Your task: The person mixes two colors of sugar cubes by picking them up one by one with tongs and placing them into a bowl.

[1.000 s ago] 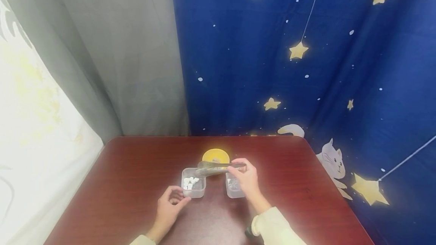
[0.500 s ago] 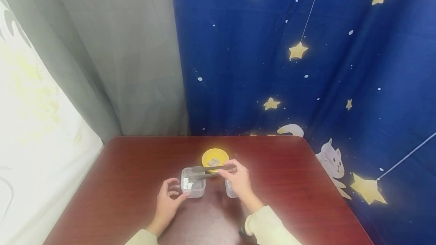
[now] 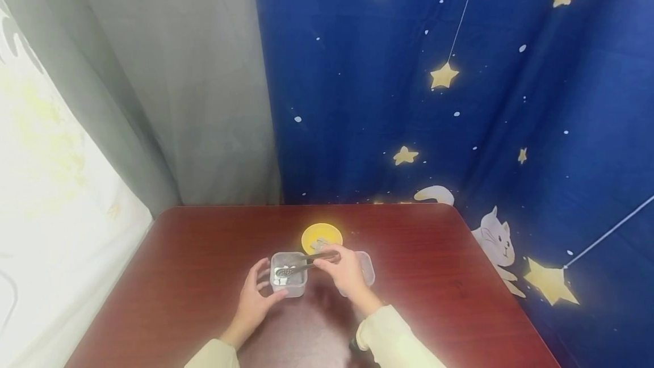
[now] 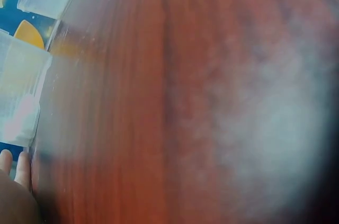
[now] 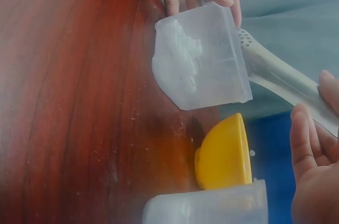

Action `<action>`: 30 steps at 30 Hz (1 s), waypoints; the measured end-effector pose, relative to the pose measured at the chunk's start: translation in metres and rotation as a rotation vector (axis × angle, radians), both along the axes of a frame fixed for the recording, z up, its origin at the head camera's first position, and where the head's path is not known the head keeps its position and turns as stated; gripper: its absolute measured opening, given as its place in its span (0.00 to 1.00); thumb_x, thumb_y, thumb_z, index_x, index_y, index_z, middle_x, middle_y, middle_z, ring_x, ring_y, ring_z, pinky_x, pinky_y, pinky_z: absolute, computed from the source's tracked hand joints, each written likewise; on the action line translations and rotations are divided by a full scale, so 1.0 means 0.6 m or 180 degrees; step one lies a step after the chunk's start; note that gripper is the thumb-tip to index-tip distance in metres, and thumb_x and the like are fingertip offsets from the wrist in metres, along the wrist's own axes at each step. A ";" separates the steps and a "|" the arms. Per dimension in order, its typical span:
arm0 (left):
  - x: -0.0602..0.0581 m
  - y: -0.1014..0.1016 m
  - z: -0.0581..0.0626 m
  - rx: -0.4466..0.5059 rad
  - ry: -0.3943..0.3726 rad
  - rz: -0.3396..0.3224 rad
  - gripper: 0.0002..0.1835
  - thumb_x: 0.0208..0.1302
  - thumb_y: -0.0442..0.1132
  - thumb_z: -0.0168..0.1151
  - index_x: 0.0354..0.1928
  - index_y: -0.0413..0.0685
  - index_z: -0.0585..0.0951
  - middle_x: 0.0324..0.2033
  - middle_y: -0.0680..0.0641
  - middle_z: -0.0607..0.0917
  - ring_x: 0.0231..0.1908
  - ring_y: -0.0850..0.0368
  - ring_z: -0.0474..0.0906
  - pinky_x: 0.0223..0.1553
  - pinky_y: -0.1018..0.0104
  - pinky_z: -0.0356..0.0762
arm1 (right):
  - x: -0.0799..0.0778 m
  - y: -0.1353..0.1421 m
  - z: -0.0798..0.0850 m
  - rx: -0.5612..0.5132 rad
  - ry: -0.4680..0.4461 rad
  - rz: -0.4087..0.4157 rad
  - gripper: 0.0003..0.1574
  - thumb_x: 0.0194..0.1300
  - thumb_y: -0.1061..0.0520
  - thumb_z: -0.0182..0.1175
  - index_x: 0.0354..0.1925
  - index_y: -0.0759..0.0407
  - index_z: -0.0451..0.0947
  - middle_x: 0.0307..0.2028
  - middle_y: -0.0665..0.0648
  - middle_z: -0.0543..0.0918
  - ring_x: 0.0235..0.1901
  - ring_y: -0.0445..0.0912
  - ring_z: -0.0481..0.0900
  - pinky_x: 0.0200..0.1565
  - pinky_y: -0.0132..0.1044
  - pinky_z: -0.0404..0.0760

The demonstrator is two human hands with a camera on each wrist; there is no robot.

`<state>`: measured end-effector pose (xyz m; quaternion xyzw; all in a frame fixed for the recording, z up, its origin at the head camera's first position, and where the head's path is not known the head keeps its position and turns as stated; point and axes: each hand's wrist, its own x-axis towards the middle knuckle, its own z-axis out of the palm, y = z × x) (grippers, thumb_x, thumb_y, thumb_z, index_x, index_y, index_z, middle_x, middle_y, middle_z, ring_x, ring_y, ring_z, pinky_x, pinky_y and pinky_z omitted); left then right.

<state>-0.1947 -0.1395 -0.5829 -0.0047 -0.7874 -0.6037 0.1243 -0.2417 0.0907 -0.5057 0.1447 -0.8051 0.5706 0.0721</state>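
Note:
My left hand (image 3: 254, 294) holds a small clear plastic container (image 3: 300, 289) at its left side and near corner, thumb in front and fingers bent along the side. Small white pieces (image 3: 280, 280) lie in it; the right wrist view shows them through the wall as a white heap (image 5: 183, 57). My right hand (image 3: 349, 275) grips a pair of metal tongs (image 3: 301, 267) near the joined end. Their arms stand apart, and the perforated tip (image 5: 244, 38) reaches over the container's opening, overlapping the white pieces in the head view.
Behind the containers stands a yellow bowl (image 3: 329, 231) with grey pieces (image 3: 319, 244) in it. A second clear container (image 3: 367, 264) is partly hidden by my right hand. All stand on a reddish-brown table (image 3: 214, 243), with grey and blue curtains behind.
My right hand has moved left and down with the tongs, from over the bowl's front to the left container. My left hand's fingers have risen along the container's side.

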 end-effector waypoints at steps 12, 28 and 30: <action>-0.014 0.001 0.008 0.0032 0.0020 -0.0284 0.55 0.45 0.36 0.79 0.73 0.42 0.56 0.68 0.32 0.63 0.63 0.32 0.65 0.57 0.47 0.69 | -0.007 -0.017 -0.015 0.0169 0.0224 0.0055 0.14 0.54 0.55 0.73 0.40 0.57 0.85 0.32 0.52 0.87 0.30 0.43 0.84 0.33 0.33 0.81; -0.028 0.010 0.018 0.0126 -0.0147 -0.0356 0.53 0.44 0.34 0.80 0.72 0.43 0.59 0.61 0.35 0.73 0.58 0.41 0.73 0.53 0.55 0.75 | -0.009 -0.019 -0.021 0.0236 0.0183 0.0018 0.12 0.55 0.55 0.73 0.39 0.54 0.85 0.34 0.51 0.87 0.31 0.43 0.84 0.33 0.33 0.81; -0.031 0.009 0.015 0.0102 -0.0131 -0.0327 0.54 0.42 0.35 0.81 0.72 0.44 0.60 0.61 0.37 0.74 0.57 0.42 0.74 0.52 0.57 0.76 | -0.010 -0.019 -0.022 0.0211 0.0176 0.0024 0.11 0.55 0.55 0.72 0.38 0.54 0.85 0.34 0.51 0.87 0.31 0.43 0.85 0.32 0.32 0.81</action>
